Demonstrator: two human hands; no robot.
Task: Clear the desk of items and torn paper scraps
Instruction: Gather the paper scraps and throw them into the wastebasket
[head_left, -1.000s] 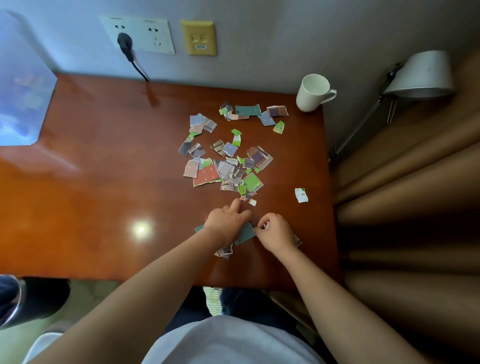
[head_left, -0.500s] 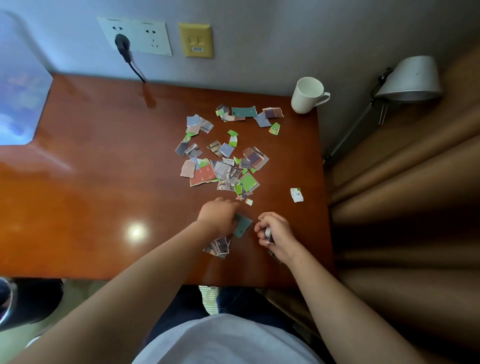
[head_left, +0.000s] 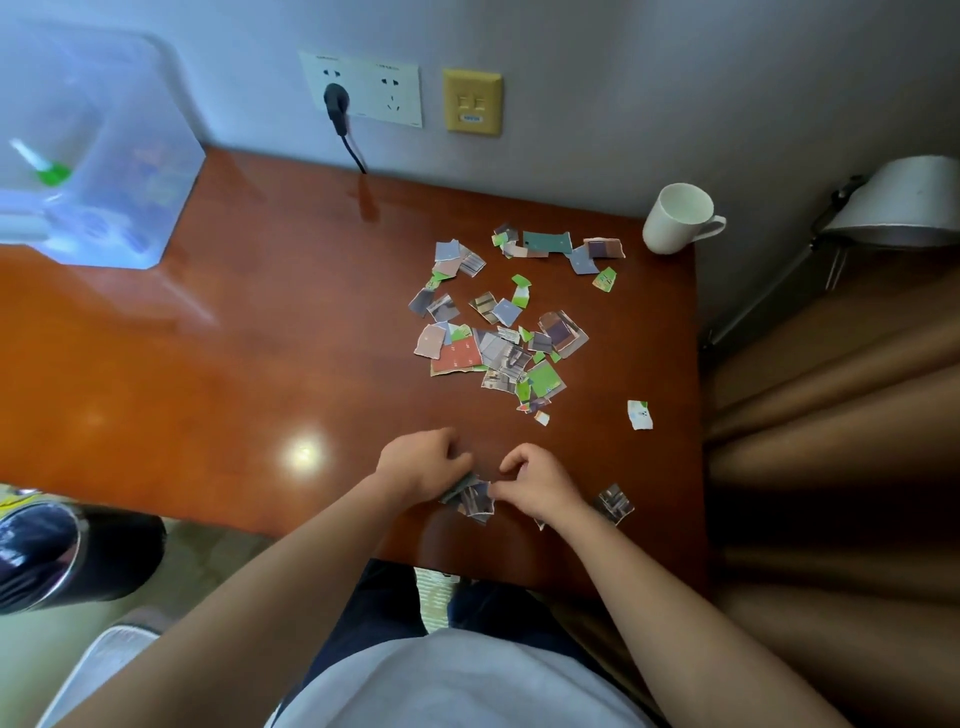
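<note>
Both my hands close on a small bunch of torn paper at the near edge of the desk (head_left: 208, 389).

At the far left a clear plastic box (head_left: 130, 156) stands on the desk's back corner, and a dark bin (head_left: 62, 556) sits on the floor below. My left hand (head_left: 423, 465) has its fingers curled over the gathered scraps (head_left: 475, 501), which lie on the wood between my hands. My right hand (head_left: 540, 480) curls in from the other side, fingertips pinching the bunch's edge. Beyond them the main scatter of scraps (head_left: 498, 332) covers the desk's right half. A loose scrap (head_left: 614, 503) lies just beside my right wrist, a lone white scrap (head_left: 639, 414) farther out. The white mug (head_left: 675, 218) stands upright in the far right corner.
</note>
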